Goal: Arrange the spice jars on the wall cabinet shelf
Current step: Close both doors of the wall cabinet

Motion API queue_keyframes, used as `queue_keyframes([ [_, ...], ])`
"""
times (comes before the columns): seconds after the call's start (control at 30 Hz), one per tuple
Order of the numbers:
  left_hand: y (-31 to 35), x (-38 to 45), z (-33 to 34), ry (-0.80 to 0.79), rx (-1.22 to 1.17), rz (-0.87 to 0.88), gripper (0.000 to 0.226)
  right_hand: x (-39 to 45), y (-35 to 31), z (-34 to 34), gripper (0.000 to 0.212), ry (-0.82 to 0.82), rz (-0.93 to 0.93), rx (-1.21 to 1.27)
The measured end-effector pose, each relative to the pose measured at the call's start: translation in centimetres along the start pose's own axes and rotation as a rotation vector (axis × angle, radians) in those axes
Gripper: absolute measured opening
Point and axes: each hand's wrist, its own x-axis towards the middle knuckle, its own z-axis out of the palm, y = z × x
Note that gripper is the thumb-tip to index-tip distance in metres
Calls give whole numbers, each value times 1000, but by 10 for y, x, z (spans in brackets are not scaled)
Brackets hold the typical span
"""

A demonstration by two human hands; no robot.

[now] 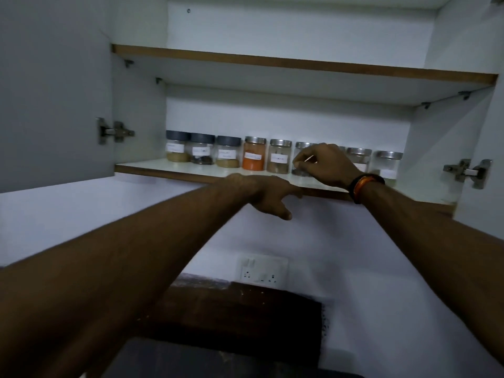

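- Head camera looked up into an open wall cabinet, its lower shelf (191,170) crossing the middle of the frame.
- A single row of labelled spice jars stood along the back of that shelf: three grey-lidded jars (201,148) at centre left, then an orange-powder jar (254,154), a brown-spice jar (279,156) and more steel-lidded jars running right to a nearly clear jar (386,163).
- Judging by the tidy line, the arranging looked almost done; only the jar under the right hand seemed left to settle.
- Right hand (326,165), right of centre, had its fingers curled around a dark-spice jar (301,170) sitting in the row.
- A jar behind that hand was mostly hidden.
- Left hand (268,196), at centre, rested on the shelf's front edge with fingers loosely bent, holding nothing.
- An orange and black wristband (364,185) circled the right wrist.
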Motion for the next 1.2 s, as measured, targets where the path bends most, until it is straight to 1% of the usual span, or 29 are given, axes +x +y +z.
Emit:
queue_keyframes([
  [0.1, -25, -41, -10, 5, 45, -75, 62, 13, -42, 8, 20, 10, -66, 20],
  [0.27, -63, -118, -31, 121, 148, -221, 44, 36, -128, 19, 19, 22, -211, 90],
  [0.4, -90, -178, -45, 171, 236, -339, 32, 47, -200, 26, 15, 47, -335, 181],
  [0.5, -110, -226, -53, 168, 323, -442, 30, 55, -251, 31, 19, 53, -419, 205],
  [0.63, -128, -289, -61, 181, 427, -558, 35, 63, -309, 33, 21, 95, -538, 211],
  [0.7, -132, -320, -64, 197, 511, -584, 36, 68, -336, 31, 24, 118, -575, 220],
  [0.8, -137, -362, -69, 229, 697, -609, 33, 74, -378, 26, 26, 178, -618, 271],
  [0.9, -138, -398, -76, 329, 844, -614, 34, 78, -420, 15, 29, 257, -672, 337],
  [1.0, -134, -422, -80, 506, 961, -629, 33, 82, -454, 2, 32, 338, -718, 403],
  [1.1, -129, -446, -84, 697, 1021, -691, 35, 84, -483, -12, 36, 400, -775, 427],
  [1.2, -130, -468, -86, 839, 1018, -727, 45, 86, -505, -22, 41, 459, -824, 399],
])
